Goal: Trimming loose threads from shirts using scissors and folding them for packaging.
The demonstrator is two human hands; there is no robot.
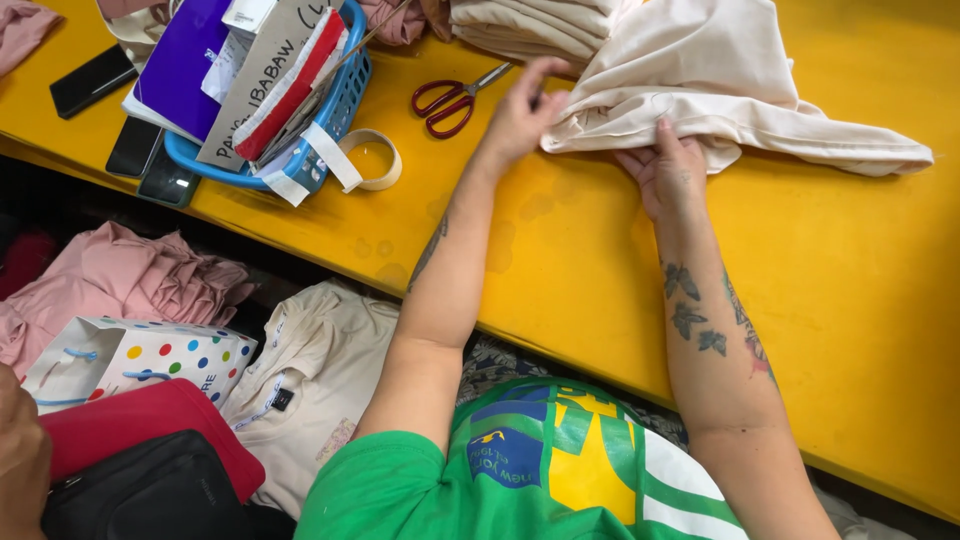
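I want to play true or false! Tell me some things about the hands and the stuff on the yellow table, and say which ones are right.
1. Both hands touch the cream cloth. True: the left hand and the right hand are on its edge.
2. The scissors have blue handles. False: the handles are red.
3. The tape roll lies beside the blue basket. True.
4. The table is green. False: it is yellow.
5. The left hand holds the scissors. False: they lie on the table, apart from it.
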